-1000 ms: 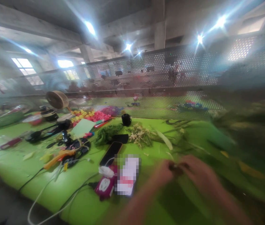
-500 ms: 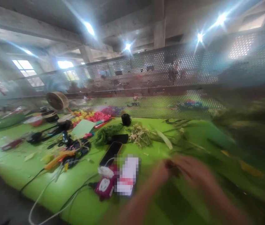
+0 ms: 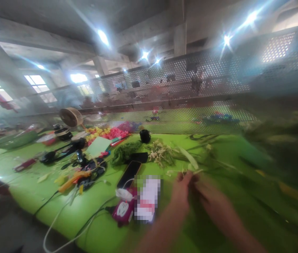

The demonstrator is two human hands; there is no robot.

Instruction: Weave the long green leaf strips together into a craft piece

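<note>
My left hand (image 3: 181, 189) is closed, fingertips pinched on a small pale green sprig (image 3: 183, 170) with thin strips sticking out. My right hand (image 3: 204, 187) meets it fingertip to fingertip, its fingers curled in and blurred; what they hold, if anything, is hidden. Just beyond the hands lie a long pale green strip (image 3: 189, 158) and a heap of cream-coloured pieces (image 3: 160, 153) on green stems. Left of my left hand rests a phone with a blurred-out screen (image 3: 149, 200).
On the green tabletop (image 3: 59, 214) lie a dark phone (image 3: 130, 174), a purple charger (image 3: 124, 211) with cables, an orange-handled tool (image 3: 75, 181), and a green bundle (image 3: 125, 153). Pink pieces (image 3: 117, 133) stand behind. A perforated metal screen (image 3: 164, 79) borders the back; dark green material (image 3: 278, 140) fills the right.
The view has shifted slightly left, so the table things sit further right. My hands have drawn closer and turned more upright, and the pale sprig now shows at my left fingertips.
</note>
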